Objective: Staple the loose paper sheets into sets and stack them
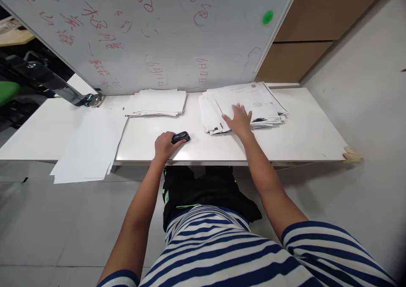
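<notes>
My left hand (164, 146) is closed around a small black stapler (180, 137) close to the front of the white table. Fingers spread, my right hand (240, 120) lies on top of a thick, uneven stack of printed papers (253, 98) to the right. Dark print shows along the near edges of that stack. Behind and left of the stapler lies a second, neater stack of paper (158, 100). Large white sheets (91, 139) spread at the left, overhanging the table's front edge.
A whiteboard (177, 33) with red handwriting and a green magnet (268, 17) rises behind the white table (304, 139). Brown cardboard boxes (304, 20) stand behind its right end. A dark bottle-like object (50, 79) is at the left, and tan padding (352, 155) covers the right front corner.
</notes>
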`<action>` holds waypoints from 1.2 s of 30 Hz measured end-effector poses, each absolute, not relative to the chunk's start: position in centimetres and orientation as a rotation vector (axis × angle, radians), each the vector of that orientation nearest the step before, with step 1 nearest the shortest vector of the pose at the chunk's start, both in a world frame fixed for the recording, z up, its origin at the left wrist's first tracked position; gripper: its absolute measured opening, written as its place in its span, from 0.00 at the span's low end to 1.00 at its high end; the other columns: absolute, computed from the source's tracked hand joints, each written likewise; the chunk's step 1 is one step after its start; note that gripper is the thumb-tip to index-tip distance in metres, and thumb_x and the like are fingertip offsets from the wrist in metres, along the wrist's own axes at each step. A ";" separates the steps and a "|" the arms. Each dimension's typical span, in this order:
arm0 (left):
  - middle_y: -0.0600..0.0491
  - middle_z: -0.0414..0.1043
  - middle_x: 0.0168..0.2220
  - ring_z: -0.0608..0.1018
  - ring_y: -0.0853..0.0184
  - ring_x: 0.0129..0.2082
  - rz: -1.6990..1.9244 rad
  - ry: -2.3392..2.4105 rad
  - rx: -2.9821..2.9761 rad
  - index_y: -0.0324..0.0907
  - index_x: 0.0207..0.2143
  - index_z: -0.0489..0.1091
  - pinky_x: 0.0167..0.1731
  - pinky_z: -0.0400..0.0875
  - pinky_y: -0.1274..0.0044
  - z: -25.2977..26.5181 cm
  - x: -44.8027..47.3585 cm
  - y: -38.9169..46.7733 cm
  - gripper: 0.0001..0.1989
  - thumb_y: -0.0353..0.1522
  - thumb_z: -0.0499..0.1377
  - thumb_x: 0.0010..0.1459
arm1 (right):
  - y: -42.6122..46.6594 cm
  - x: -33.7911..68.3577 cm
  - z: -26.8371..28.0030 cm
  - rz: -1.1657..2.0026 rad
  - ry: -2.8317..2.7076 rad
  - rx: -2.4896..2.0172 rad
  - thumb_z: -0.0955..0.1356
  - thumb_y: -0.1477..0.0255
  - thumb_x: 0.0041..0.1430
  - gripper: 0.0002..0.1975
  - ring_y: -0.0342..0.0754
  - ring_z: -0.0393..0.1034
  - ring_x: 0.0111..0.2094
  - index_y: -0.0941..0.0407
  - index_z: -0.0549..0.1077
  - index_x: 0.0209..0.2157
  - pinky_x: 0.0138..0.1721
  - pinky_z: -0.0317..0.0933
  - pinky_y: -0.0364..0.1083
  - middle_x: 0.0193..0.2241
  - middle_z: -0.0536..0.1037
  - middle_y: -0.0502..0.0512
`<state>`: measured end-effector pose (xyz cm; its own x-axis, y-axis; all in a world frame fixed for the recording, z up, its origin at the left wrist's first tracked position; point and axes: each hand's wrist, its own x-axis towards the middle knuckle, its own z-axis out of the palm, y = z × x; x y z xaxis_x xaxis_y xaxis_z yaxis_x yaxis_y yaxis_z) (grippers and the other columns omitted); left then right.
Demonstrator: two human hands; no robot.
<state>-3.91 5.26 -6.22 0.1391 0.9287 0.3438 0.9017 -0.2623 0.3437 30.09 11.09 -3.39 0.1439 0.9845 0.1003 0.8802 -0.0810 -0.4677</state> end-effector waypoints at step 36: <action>0.42 0.70 0.58 0.74 0.58 0.57 1.234 1.158 1.958 0.45 0.60 0.64 0.55 0.70 0.64 0.3 6.6 -1.7 0.24 0.45 0.55 0.66 | -1.1 27.5 -0.9 0.538 -0.888 -1.265 0.68 0.55 0.60 0.23 0.55 0.75 0.48 0.57 0.76 0.48 0.54 0.67 0.56 0.45 0.81 0.60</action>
<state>6.64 -1.67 0.26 0.2088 0.8772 0.4323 0.3761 -0.4800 0.7925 27.45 -1.11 -0.85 0.5714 0.7748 0.2706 0.1189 0.2480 -0.9614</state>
